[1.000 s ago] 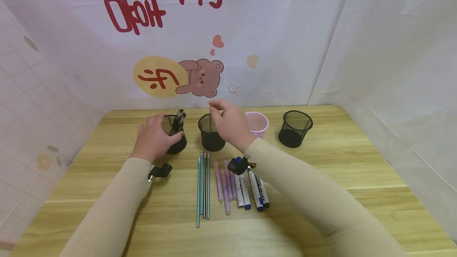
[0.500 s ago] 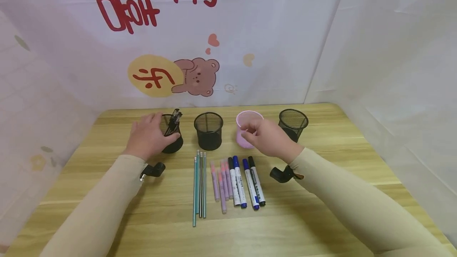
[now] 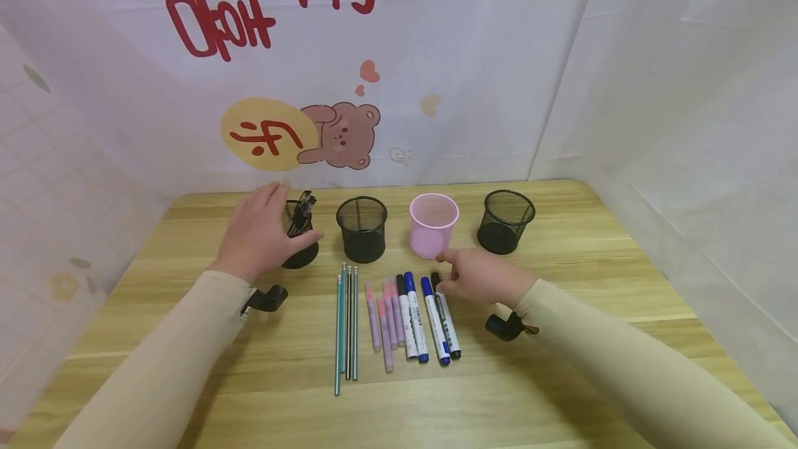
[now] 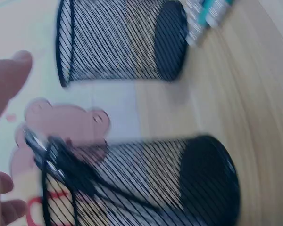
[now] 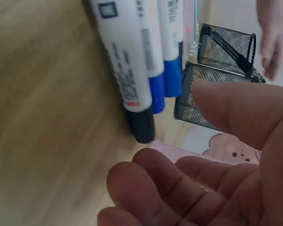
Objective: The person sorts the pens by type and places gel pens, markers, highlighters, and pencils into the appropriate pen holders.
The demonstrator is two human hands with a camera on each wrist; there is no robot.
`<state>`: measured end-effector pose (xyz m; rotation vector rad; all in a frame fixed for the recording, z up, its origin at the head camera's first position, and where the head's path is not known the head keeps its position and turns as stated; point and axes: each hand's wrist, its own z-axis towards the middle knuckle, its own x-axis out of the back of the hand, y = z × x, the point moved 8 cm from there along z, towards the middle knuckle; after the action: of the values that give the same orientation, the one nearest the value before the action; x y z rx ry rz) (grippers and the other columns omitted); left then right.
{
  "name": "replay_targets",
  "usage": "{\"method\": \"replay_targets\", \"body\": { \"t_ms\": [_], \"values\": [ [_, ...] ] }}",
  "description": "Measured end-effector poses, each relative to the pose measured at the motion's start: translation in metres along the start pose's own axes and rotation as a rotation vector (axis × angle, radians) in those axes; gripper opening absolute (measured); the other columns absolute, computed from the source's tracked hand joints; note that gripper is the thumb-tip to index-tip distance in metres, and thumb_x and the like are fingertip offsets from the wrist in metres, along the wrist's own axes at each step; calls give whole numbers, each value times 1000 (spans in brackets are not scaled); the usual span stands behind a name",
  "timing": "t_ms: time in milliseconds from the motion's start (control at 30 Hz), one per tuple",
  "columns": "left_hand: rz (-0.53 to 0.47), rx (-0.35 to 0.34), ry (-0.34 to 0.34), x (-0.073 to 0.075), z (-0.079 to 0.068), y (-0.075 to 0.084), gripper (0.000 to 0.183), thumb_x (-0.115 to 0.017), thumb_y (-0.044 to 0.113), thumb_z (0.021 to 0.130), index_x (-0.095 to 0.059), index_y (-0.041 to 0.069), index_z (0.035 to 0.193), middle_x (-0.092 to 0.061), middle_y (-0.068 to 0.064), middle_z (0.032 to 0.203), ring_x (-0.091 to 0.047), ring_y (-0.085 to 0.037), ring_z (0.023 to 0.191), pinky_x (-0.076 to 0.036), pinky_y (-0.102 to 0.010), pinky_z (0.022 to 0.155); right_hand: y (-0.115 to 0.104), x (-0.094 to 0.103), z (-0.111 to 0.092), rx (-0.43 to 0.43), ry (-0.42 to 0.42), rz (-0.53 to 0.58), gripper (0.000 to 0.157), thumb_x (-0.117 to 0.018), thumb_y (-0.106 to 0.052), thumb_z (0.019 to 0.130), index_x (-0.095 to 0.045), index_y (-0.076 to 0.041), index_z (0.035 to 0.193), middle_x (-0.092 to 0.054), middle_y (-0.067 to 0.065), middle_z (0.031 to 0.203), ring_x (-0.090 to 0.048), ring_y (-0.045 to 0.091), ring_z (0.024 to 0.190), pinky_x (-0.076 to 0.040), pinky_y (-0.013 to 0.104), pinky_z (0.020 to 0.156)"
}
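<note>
My left hand (image 3: 255, 235) is beside a black mesh pen cup (image 3: 302, 255) that holds several black pens (image 3: 302, 210); in the left wrist view its thumb (image 4: 9, 75) stands away from the mesh. My right hand (image 3: 488, 277) hovers at the capped end of a black-capped white marker (image 3: 449, 330). From the right wrist, the marker's black cap (image 5: 140, 126) shows just ahead of the parted thumb and fingers, with nothing between them. Beside it lie blue-capped markers (image 3: 436, 328), another black-capped one (image 3: 408, 328), and several pale purple highlighters (image 3: 384, 335).
Several teal and dark pencils (image 3: 346, 324) lie left of the highlighters. Along the back stand a black mesh cup (image 3: 364, 244), a pink mesh cup (image 3: 430, 238) and another black mesh cup (image 3: 499, 238). A printed white cloth (image 3: 474, 75) hangs behind the wooden table (image 3: 411, 414).
My right hand has moved from above the second black cup, past the pink cup, to the right and down to the markers. The left hand has stayed by the pen-filled cup, its fingers slightly raised.
</note>
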<state>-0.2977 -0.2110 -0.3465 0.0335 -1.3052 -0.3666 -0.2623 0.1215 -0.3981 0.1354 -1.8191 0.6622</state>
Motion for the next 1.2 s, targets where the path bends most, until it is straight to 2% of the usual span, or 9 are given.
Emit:
{"method": "replay_targets", "body": {
  "t_ms": [100,167,333,500,633,800,1033,1200],
  "values": [
    [-4,-91,55,9,3,22,107,-73,71,85,-38,2,159,-42,-21,162,-38,-41,150,-29,-65,124,0,-5,-1,-2,-12,-6,60,-78,-29,94,-57,1,143,-66,-4,77,-59,10,68,-51,27,63],
    [-13,-143,67,12,4,38,106,-72,71,86,-39,2,159,-44,-19,161,-39,-39,150,-28,-64,126,1,-7,-1,-10,-16,-8,63,-79,-29,94,-56,1,144,-65,-4,76,-58,10,67,-49,27,63],
    [-51,-226,44,14,9,75,104,-71,72,86,-39,5,161,-44,-15,163,-37,-35,154,-25,-61,130,2,-11,-1,-36,-41,-5,67,-80,-29,93,-54,0,148,-63,-3,77,-58,12,70,-50,30,66],
    [-36,-253,-5,8,18,101,108,-69,75,85,-37,6,162,-41,-13,166,-34,-36,157,-22,-58,132,2,-15,-3,-44,-57,-30,68,-79,-29,92,-54,-2,149,-62,-2,79,-58,15,75,-55,37,79],
    [5,-248,-50,-4,26,106,112,-66,78,85,-35,3,162,-37,-13,169,-28,-36,160,-18,-57,133,1,-16,-3,-46,-62,-42,66,-79,-28,93,-55,-3,149,-65,0,83,-59,16,80,-57,41,86],
    [23,-218,-111,-22,34,103,114,-63,81,85,-33,3,163,-33,-15,171,-23,-37,162,-18,-55,133,-1,-17,-3,-43,-55,-51,64,-79,-27,92,-57,-3,147,-67,0,88,-60,16,82,-58,43,92],
    [8,-190,-165,-35,40,102,114,-62,82,85,-33,4,163,-32,-15,172,-25,-36,162,-23,-51,133,-3,-17,-2,-32,-46,-32,62,-78,-24,91,-58,-1,145,-63,-3,79,-60,15,75,-56,38,80],
    [27,-169,-198,-41,40,100,116,-62,82,85,-31,4,164,-31,-15,172,-26,-35,161,-25,-51,132,-2,-19,-3,-49,-54,-30,64,-77,-24,91,-56,-1,146,-64,-3,79,-60,15,74,-55,37,77]
  ]
}}
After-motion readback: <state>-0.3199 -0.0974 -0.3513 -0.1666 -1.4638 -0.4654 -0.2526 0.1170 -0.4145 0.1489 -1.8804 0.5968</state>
